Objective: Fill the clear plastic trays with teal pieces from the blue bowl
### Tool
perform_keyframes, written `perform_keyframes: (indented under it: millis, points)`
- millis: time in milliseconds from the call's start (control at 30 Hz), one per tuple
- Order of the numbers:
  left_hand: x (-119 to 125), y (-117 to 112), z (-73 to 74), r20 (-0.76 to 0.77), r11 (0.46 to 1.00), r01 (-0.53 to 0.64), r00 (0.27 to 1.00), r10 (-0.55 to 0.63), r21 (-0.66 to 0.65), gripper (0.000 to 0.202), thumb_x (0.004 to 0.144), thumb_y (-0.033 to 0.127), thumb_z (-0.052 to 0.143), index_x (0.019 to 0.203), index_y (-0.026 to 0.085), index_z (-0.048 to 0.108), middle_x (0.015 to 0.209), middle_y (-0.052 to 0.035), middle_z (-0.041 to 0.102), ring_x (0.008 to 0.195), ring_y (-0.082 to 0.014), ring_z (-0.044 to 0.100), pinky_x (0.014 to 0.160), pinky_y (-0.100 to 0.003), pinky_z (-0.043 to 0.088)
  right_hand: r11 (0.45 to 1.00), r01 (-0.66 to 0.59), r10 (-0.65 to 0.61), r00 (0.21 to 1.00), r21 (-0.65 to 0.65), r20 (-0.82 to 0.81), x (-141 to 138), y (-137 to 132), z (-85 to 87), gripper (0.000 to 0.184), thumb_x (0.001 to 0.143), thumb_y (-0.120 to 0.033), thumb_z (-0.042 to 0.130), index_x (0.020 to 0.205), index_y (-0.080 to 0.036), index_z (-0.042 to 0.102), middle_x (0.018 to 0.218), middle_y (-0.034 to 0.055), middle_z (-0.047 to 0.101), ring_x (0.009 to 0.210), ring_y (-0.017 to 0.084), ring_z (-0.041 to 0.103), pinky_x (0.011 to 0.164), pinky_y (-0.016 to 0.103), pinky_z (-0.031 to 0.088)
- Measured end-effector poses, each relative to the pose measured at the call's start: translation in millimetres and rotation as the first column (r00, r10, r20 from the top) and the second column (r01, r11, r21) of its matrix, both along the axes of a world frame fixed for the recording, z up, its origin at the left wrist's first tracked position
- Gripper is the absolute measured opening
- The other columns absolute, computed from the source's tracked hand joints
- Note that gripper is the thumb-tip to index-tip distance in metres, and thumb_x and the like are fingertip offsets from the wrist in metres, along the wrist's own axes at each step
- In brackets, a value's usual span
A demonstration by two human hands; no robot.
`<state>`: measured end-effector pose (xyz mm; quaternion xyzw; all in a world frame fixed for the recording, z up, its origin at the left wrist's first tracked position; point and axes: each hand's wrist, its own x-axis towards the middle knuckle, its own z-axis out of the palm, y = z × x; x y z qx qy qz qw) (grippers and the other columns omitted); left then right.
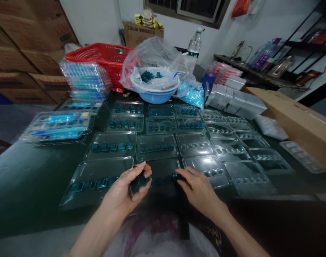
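Observation:
My left hand [122, 187] is curled around several dark teal, glassy blocks [137, 182]. Between the thumb and fingers of my right hand [199, 187] is a single teal block [176, 176], at the right end of a row in the near clear plastic tray [164, 167]. That row is dim, and its other slots are hard to make out. To the left lies another clear tray [98, 167] with a row of teal blocks [102, 183], partly covered by my left hand. Right of my right hand, a clear tray [199, 165] has bare moulded slots.
More clear trays [157, 139] cover the dark green table [26, 178]. Behind them stand a blue basin [157, 96] with a white bowl of teal blocks, a red basket [98, 50] and stacked packs [82, 80]. A cardboard box [299, 117] borders the right side.

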<state>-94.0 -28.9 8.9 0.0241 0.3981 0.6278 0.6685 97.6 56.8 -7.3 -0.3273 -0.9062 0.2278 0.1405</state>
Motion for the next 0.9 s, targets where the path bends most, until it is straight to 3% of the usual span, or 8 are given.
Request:
perform_keyframes:
  millis: [100,367,433,533,667,800,900]
  points:
    - [-1,0,-1.4,0.008,1.0,0.002,1.0,-0.002,-0.008,0.01,0.074,0.022,0.054,0.078,0.013,0.055,0.069,-0.0003,0.043,0.048,-0.0043,0.042,0.03,-0.011,0.025,0.999,-0.016,0.014,0.999,0.045,0.043,-1,2,1.7,0.022,0.081,-0.011,0.044,0.099,-0.02,0.054,0.082,0.0017,0.053,0.072,0.014,0.051,0.064,0.025,0.039]
    - [9,13,7.7,0.229,0.999,0.042,0.972,-0.045,0.017,0.027,0.078,0.033,0.046,0.084,0.009,0.054,0.076,-0.0076,0.048,0.054,-0.0097,0.046,0.03,-0.014,0.027,0.962,-0.135,0.089,0.977,0.239,0.193,-9,1,-12.3,0.024,0.079,-0.006,0.042,0.096,-0.016,0.056,0.079,0.0049,0.053,0.072,0.017,0.05,0.058,0.026,0.041]
    - [13,15,7.7,0.251,1.0,0.028,0.968,-0.028,0.005,0.027,0.078,0.032,0.045,0.085,0.008,0.054,0.076,-0.0088,0.05,0.055,-0.0104,0.047,0.031,-0.014,0.029,0.969,-0.104,0.07,0.985,0.224,0.155,-8,-2,-7.7,0.029,0.079,-0.008,0.043,0.105,-0.016,0.052,0.081,0.0061,0.054,0.074,0.018,0.051,0.061,0.028,0.043]
    - [19,18,6.4,0.227,1.0,0.011,0.974,-0.01,-0.003,0.027,0.077,0.032,0.047,0.085,0.008,0.055,0.075,-0.0089,0.053,0.052,-0.0105,0.048,0.031,-0.015,0.029,0.989,-0.007,0.013,0.999,0.151,-0.039,-6,-8,10.7,0.038,0.081,-0.015,0.042,0.119,-0.018,0.041,0.082,0.0057,0.055,0.073,0.018,0.052,0.064,0.031,0.044]
    - [26,18,6.0,0.108,1.0,-0.02,0.994,0.022,-0.02,0.026,0.074,0.032,0.052,0.084,0.009,0.059,0.072,-0.0079,0.058,0.053,-0.0127,0.052,0.033,-0.017,0.034,0.999,-0.011,0.0,0.954,-0.035,-0.298,-16,-18,35.5,0.026,0.084,-0.02,0.041,0.108,-0.023,0.049,0.083,0.0028,0.054,0.067,0.013,0.052,0.062,0.025,0.043]
    - [35,18,7.3,0.009,0.995,-0.066,0.998,0.067,-0.076,0.021,0.071,0.033,0.056,0.078,0.013,0.062,0.068,-0.0037,0.06,0.051,-0.0104,0.053,0.037,-0.018,0.037,0.997,0.065,-0.071,0.969,-0.034,-0.237,-32,-21,36.9,0.016,0.077,-0.025,0.052,0.092,-0.023,0.056,0.081,0.0018,0.055,0.069,0.015,0.052,0.061,0.027,0.041]
    - [41,19,7.0,-0.081,0.994,-0.075,0.994,0.068,-0.086,0.023,0.07,0.034,0.057,0.081,0.013,0.062,0.068,-0.0029,0.06,0.048,-0.0097,0.051,0.035,-0.018,0.035,0.996,0.054,-0.067,0.975,-0.066,-0.212,-35,-18,32.8,0.009,0.076,-0.022,0.053,0.083,-0.022,0.058,0.077,0.0005,0.055,0.07,0.015,0.052,0.061,0.027,0.039]
